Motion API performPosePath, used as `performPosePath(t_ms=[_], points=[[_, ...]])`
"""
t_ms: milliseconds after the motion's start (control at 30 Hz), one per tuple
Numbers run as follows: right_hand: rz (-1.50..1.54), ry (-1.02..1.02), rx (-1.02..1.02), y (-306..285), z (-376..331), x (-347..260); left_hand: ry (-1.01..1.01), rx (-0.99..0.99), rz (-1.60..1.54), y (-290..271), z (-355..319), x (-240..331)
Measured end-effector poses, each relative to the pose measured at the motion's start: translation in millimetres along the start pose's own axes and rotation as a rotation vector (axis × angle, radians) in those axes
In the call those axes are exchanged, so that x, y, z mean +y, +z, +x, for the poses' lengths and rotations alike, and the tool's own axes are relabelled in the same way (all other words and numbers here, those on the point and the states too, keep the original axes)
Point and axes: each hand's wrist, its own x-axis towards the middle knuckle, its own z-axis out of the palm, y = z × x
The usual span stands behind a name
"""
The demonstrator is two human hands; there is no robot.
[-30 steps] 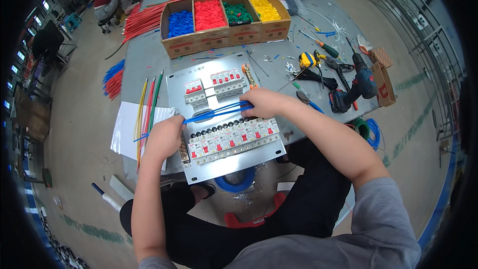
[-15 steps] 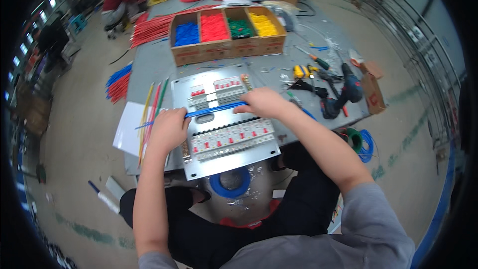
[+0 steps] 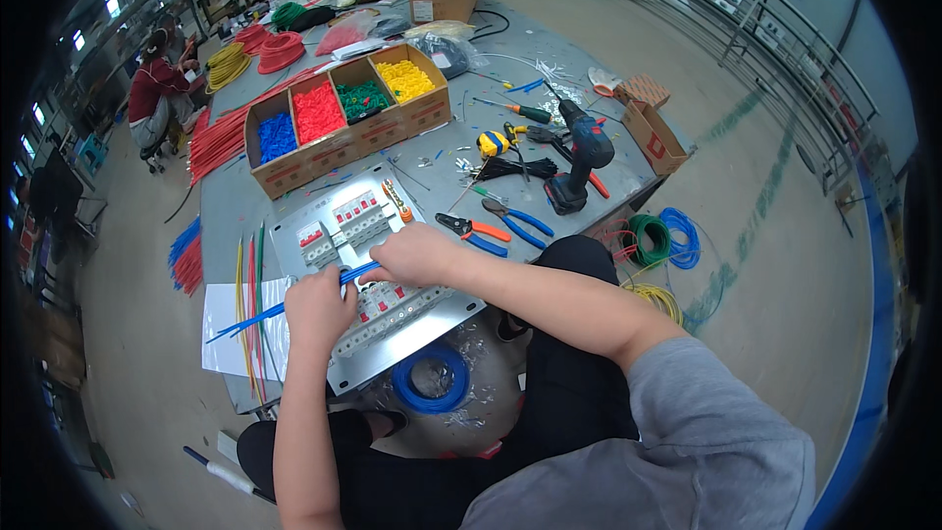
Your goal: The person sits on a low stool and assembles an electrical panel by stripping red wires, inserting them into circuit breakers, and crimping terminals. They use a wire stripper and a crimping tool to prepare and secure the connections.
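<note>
Your left hand (image 3: 316, 306) is closed around a bundle of blue wires (image 3: 257, 317), which runs out to the left over a white sheet (image 3: 224, 334) and right across the metal panel (image 3: 432, 316). Your right hand (image 3: 417, 255) rests fingers-down on the same wires, pinching them just right of your left hand, over the near row of breakers (image 3: 388, 306). A far row of breakers (image 3: 345, 226) sits on the panel beyond your hands. Yellow, red and green wires (image 3: 250, 285) lie on the tabletop (image 3: 231, 211) left of the panel. Right of your hands lie pliers (image 3: 476, 231) and a drill (image 3: 581, 152). A divided box (image 3: 339, 123) of coloured pieces stands at the far side.
</note>
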Motion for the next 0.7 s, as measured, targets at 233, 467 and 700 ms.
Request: performPosePath(t_ms=[233, 467, 700], points=[[0.116, 0.014, -0.002, 4, 2, -4, -0.079, -0.073, 0.093, 10, 5, -6], [0.242, -0.034, 0.007, 7, -1, 6, -0.168, -0.085, 0.138, -3, -16, -16], [0.317, 0.142, -0.209, -16, -11, 16, -0.283, 0.523, -0.012, -73, -70, -104]])
